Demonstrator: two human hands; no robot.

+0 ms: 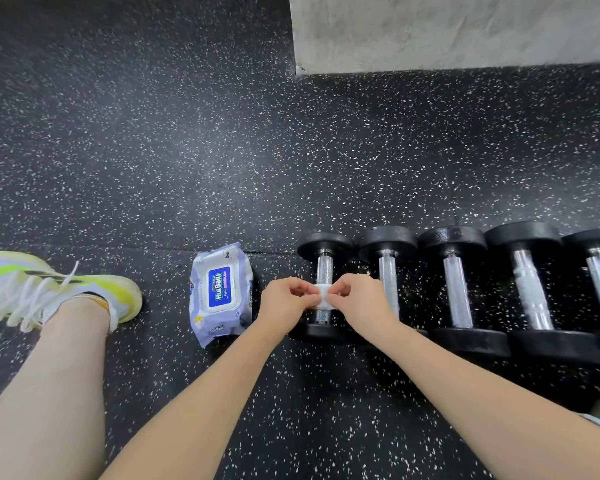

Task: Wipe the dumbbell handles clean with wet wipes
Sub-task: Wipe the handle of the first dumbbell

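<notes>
White wipe (323, 296) pinched by your left hand (286, 302) and right hand (355, 301): wrap it round the leftmost dumbbell (324, 287) handle, then twist firmly.

I am reading one brand name only: "HuiBaiLi", in white letters on the blue rounded label of the flip lid on the pale lilac plastic pack of wet wipes (220, 294) that is lying on the black speckled rubber floor (153, 150). The same name is showing again, small and dim, near the pack's lower edge. Smaller print beside the brand is staying too fine for me to make out. I am finding no readable numbers on the black dumbbell heads.
</notes>
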